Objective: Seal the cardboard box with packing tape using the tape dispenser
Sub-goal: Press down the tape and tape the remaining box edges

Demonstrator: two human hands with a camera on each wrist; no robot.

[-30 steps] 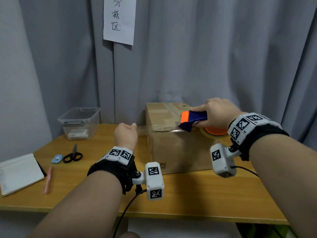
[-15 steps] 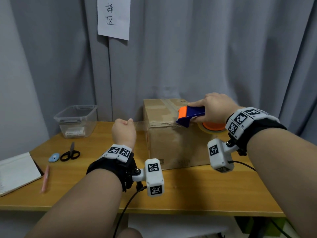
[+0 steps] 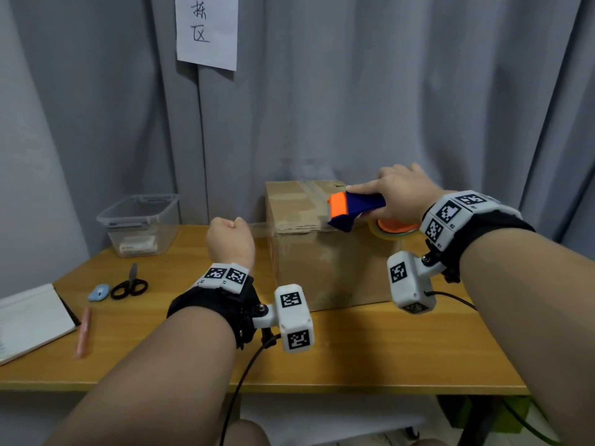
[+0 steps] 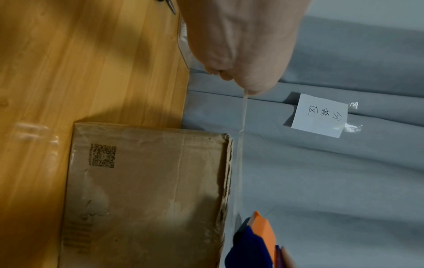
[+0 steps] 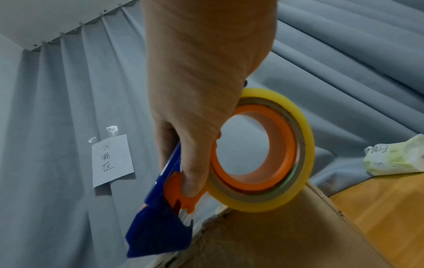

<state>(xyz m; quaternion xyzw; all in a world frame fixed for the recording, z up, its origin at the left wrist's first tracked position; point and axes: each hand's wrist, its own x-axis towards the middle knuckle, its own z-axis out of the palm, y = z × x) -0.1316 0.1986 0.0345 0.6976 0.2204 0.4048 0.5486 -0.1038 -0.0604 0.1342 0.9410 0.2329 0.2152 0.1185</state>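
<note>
A brown cardboard box (image 3: 325, 262) stands on the wooden table (image 3: 370, 349), its top flaps down. My right hand (image 3: 397, 191) grips a blue and orange tape dispenser (image 3: 352, 209) just above the box's near top edge; its yellowish tape roll (image 5: 275, 150) hangs beside my palm. A strip of clear tape (image 4: 242, 130) runs from the dispenser leftward over the box edge (image 4: 227, 163) to my left hand (image 3: 230, 238), which pinches the tape's free end to the left of the box, at the height of its top.
A clear plastic tub (image 3: 140, 223) sits at the back left. Black scissors (image 3: 128, 284), a small blue object (image 3: 99, 291), a pink pen (image 3: 83, 333) and an open notebook (image 3: 29, 320) lie on the left. Grey curtain (image 3: 386, 91) hangs behind, with a paper sign (image 3: 206, 30).
The tape stays stretched between my hands. Both hands hold nearly the same places by the box; the view has mainly shifted with my head.
</note>
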